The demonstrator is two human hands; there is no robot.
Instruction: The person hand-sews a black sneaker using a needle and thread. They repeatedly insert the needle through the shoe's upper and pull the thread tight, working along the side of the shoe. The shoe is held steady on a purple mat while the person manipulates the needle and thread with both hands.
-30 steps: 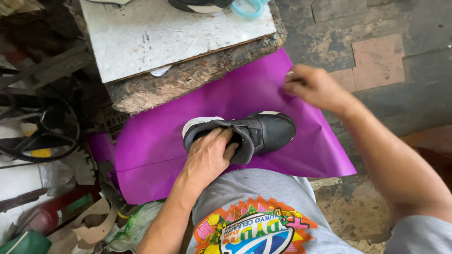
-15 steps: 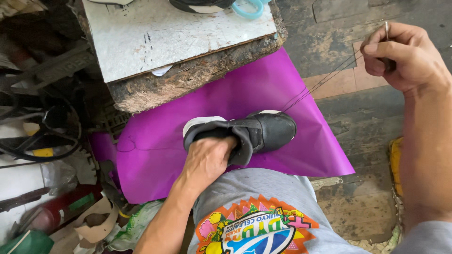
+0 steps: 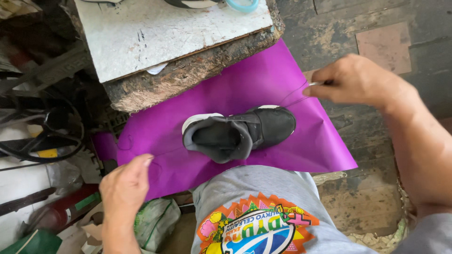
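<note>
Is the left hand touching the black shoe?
Apart. In the head view the left hand is lifted off to the side of the black shoe, with bare purple sheet showing between them.

Both forearms bare, no sleeves reaching the wrists. Grey shirt (image 3: 263, 197) with a bright printed graphic (image 3: 256, 230): orange-and-yellow jagged border, blue and white lettering. No rings, watch or gloves visible.

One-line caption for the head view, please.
Right hand pinches a thin metal needle with thread beside a black low-top shoe on a purple sheet; left hand pinches the thread's other end.
</note>
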